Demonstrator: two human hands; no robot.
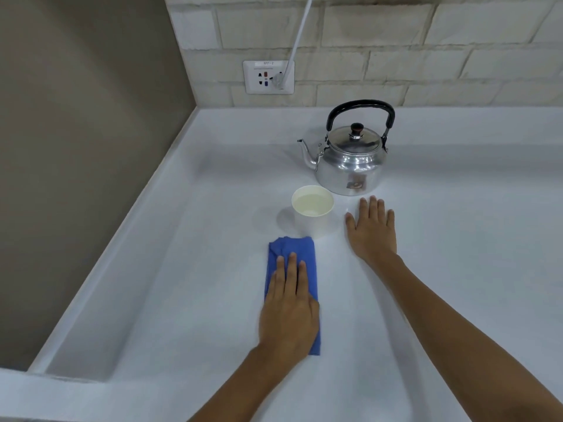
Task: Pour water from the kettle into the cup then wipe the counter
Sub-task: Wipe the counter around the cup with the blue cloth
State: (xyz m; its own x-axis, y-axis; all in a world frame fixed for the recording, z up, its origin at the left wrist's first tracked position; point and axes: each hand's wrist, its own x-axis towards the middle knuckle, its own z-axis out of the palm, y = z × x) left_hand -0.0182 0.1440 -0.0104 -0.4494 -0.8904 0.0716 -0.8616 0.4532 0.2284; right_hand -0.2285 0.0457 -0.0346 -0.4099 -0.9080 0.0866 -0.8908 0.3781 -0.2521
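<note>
left hand (289,312) flat on cloth (292,254) | right hand (373,229) flat, empty | risk: forward wipe knocks full cup (312,210)

Blue cloth (292,254), silver kettle (350,166), white cup (312,220)

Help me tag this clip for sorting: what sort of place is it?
Likely a kitchen or pantry corner: a white counter against a brick-pattern wall, a wall socket with a cable plugged in, and a metal kettle beside a paper cup.
</note>
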